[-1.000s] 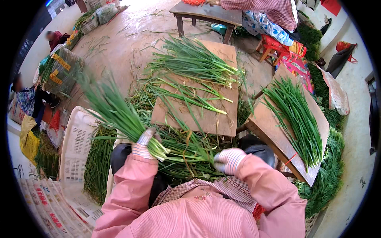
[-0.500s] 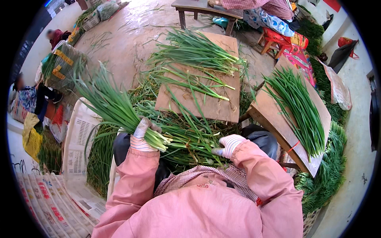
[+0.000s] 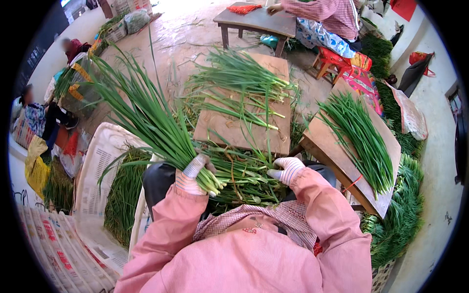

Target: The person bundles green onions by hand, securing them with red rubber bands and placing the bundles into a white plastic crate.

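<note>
My left hand (image 3: 191,175), in a striped white glove, grips a thick bunch of green onions (image 3: 146,115) near its pale root ends; the leaves fan up and to the left. My right hand (image 3: 287,169), also gloved, rests on a pile of loose green onions (image 3: 244,178) in my lap, fingers curled into the stalks. In front of me a wooden board (image 3: 239,134) carries more loose green onions (image 3: 239,78).
A second board (image 3: 337,163) at the right holds a neat row of green onions (image 3: 359,136). White woven sacks (image 3: 97,166) lie at my left with greens in them. Another person (image 3: 322,14) sits at a low wooden table (image 3: 254,22) beyond. Greens are heaped along the right wall (image 3: 400,215).
My left hand has raised the bunch higher and drawn it closer, leaves now standing more upright. My right hand has slid slightly toward the pile in my lap.
</note>
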A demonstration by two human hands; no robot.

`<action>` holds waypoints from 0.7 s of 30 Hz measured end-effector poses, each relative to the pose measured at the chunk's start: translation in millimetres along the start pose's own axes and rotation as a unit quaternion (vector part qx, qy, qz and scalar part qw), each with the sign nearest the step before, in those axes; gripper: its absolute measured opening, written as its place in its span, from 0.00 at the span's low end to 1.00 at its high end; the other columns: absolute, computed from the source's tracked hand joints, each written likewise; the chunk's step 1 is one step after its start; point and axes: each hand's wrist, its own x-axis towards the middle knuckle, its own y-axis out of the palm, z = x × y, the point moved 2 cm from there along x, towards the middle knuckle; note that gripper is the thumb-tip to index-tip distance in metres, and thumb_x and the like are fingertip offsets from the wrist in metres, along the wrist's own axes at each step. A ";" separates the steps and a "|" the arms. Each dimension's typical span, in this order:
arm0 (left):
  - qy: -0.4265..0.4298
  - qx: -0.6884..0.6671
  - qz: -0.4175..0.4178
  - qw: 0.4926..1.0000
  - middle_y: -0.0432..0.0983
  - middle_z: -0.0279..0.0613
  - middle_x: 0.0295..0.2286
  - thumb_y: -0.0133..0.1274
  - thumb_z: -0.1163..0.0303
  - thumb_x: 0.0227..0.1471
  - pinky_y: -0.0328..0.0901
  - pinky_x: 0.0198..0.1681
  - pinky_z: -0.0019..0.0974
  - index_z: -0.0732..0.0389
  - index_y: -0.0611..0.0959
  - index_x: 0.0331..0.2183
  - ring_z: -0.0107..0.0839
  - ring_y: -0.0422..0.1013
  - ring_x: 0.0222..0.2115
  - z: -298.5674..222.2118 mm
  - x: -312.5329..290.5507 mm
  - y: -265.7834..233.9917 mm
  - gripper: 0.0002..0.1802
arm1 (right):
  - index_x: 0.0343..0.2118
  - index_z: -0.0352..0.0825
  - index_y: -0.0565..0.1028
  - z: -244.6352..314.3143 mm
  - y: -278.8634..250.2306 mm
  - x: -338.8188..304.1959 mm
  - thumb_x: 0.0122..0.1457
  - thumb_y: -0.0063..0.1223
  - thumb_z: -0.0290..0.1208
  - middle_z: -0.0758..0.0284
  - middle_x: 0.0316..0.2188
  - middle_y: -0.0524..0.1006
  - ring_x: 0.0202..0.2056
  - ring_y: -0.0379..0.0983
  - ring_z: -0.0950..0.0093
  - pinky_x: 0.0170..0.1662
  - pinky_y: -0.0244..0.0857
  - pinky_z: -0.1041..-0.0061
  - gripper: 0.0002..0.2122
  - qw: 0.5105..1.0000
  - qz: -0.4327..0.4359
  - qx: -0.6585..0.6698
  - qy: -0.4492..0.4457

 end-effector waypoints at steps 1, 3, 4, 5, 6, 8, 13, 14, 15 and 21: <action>0.010 -0.023 -0.029 0.999 0.72 0.38 0.25 0.60 0.75 0.39 0.69 0.22 0.36 0.56 0.73 0.35 0.32 0.70 0.20 1.7 -5.7 -0.9 0.18 | 0.31 0.32 0.76 4.3 4.4 -2.0 0.48 0.58 0.40 0.64 0.20 0.75 0.22 0.69 0.77 0.28 0.64 0.73 0.15 0.996 -0.038 0.061 -0.043; -0.010 0.023 -0.001 1.000 0.74 0.44 0.32 0.60 0.76 0.38 0.70 0.20 0.36 0.58 0.73 0.35 0.34 0.71 0.20 -3.2 -7.3 -0.2 0.18 | 0.31 0.32 0.76 8.5 2.3 -7.3 0.48 0.59 0.37 0.65 0.18 0.74 0.21 0.66 0.78 0.26 0.62 0.75 0.13 0.990 -0.055 0.118 -0.060; -0.031 0.032 -0.003 0.999 0.74 0.45 0.32 0.60 0.77 0.37 0.70 0.20 0.36 0.58 0.73 0.35 0.34 0.71 0.19 -3.5 -8.1 1.5 0.18 | 0.31 0.31 0.75 14.3 3.0 -11.5 0.48 0.59 0.36 0.65 0.18 0.73 0.20 0.66 0.77 0.26 0.61 0.75 0.13 0.983 -0.071 0.140 -0.098; -0.053 0.041 -0.005 0.998 0.74 0.46 0.33 0.60 0.77 0.37 0.69 0.19 0.35 0.58 0.73 0.35 0.34 0.71 0.19 -1.6 -9.0 4.8 0.19 | 0.31 0.31 0.75 16.4 6.6 -13.8 0.48 0.58 0.36 0.64 0.18 0.73 0.20 0.66 0.76 0.26 0.61 0.74 0.13 0.985 -0.069 0.099 -0.126; -0.075 0.049 -0.006 0.996 0.74 0.47 0.34 0.60 0.77 0.37 0.69 0.19 0.35 0.59 0.73 0.35 0.34 0.71 0.19 0.7 -10.2 6.9 0.19 | 0.31 0.31 0.75 18.3 10.4 -16.7 0.48 0.58 0.35 0.63 0.18 0.72 0.20 0.66 0.75 0.26 0.61 0.74 0.12 0.984 -0.068 0.057 -0.154; -0.091 0.095 0.026 0.991 0.73 0.47 0.31 0.61 0.74 0.35 0.68 0.18 0.36 0.61 0.73 0.37 0.34 0.70 0.18 5.5 -10.9 11.4 0.22 | 0.31 0.32 0.75 27.5 14.5 -24.3 0.48 0.56 0.35 0.59 0.20 0.73 0.23 0.70 0.66 0.28 0.63 0.72 0.11 0.980 -0.043 0.082 -0.174; -0.133 0.128 0.088 0.979 0.73 0.42 0.26 0.61 0.74 0.36 0.68 0.24 0.34 0.64 0.74 0.39 0.34 0.70 0.22 28.7 -2.0 27.0 0.23 | 0.34 0.33 0.74 39.6 21.6 -24.7 0.48 0.55 0.34 0.57 0.24 0.74 0.27 0.71 0.62 0.31 0.64 0.72 0.12 0.973 -0.007 -0.010 -0.232; -0.131 0.131 0.114 0.976 0.73 0.42 0.26 0.61 0.75 0.37 0.68 0.25 0.33 0.64 0.74 0.38 0.33 0.71 0.22 32.9 1.2 31.1 0.22 | 0.35 0.34 0.74 41.0 22.9 -23.7 0.48 0.55 0.34 0.57 0.24 0.74 0.26 0.71 0.63 0.32 0.64 0.72 0.13 0.971 0.000 -0.009 -0.238; -0.118 0.116 0.096 0.982 0.74 0.42 0.27 0.60 0.77 0.37 0.67 0.24 0.32 0.64 0.75 0.38 0.32 0.71 0.22 36.8 0.0 35.5 0.20 | 0.38 0.35 0.74 41.1 22.6 -21.9 0.49 0.56 0.33 0.64 0.24 0.75 0.26 0.70 0.73 0.32 0.64 0.76 0.13 0.980 0.060 0.029 -0.187; -0.068 0.117 0.018 0.991 0.74 0.40 0.28 0.58 0.82 0.37 0.67 0.23 0.31 0.63 0.76 0.35 0.31 0.70 0.22 42.2 3.6 31.7 0.17 | 0.39 0.32 0.74 34.7 51.9 7.0 0.53 0.52 0.35 0.67 0.26 0.75 0.27 0.67 0.79 0.34 0.64 0.76 0.13 0.921 0.026 0.377 -0.090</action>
